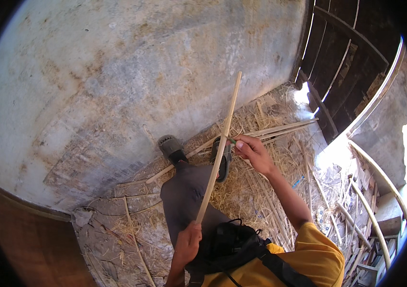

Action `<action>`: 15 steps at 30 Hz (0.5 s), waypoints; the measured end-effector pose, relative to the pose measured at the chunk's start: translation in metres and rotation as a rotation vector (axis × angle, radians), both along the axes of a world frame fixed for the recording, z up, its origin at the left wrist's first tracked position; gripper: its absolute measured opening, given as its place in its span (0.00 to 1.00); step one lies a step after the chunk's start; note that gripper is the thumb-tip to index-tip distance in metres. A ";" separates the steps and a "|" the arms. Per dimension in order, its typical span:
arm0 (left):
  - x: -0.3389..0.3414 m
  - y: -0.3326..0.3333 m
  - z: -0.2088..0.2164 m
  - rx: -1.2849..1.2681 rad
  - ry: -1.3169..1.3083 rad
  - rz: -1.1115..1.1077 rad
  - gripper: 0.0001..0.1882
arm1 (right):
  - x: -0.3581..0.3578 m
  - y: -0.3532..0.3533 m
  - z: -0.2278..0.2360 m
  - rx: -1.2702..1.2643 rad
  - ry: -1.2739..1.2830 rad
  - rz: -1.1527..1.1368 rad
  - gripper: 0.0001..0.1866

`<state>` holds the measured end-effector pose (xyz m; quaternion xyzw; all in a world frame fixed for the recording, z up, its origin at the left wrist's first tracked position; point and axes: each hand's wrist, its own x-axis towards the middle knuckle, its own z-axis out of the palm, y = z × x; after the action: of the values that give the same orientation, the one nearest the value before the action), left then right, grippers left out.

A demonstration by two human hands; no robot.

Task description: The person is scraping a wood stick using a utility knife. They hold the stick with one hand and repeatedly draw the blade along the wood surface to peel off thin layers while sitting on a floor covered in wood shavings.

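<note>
My left hand (187,241) is closed round the lower end of a long pale bamboo strip (227,117), which slants up and away in front of me. Pinched in my right hand (255,152) is a small green-handled tool (232,141), held against the strip about midway along. Its blade or tip is too small to make out, though it looks like a knife. A thin curl of shaving seems to stand off the strip beside it. Below the strip are my legs and dark clogs (171,146).
Straw-like shavings (242,201) cover the floor. Several bamboo strips (285,128) lie past my right hand. A stained pale wall (131,86) rises in front, with a dark wooden door (342,62) at far right. Curved bamboo poles (371,215) lean at the right.
</note>
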<state>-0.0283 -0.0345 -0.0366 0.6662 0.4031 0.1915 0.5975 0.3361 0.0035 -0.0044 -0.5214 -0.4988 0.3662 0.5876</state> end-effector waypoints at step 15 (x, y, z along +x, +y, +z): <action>0.028 0.009 0.031 -0.203 -0.198 -0.014 0.23 | -0.061 -0.047 -0.010 0.354 -0.621 -0.105 0.16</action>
<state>-0.0004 -0.0251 -0.0052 0.5829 0.3548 0.2103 0.7001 0.2749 -0.0437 -0.0142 -0.5226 -0.6819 0.0676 0.5073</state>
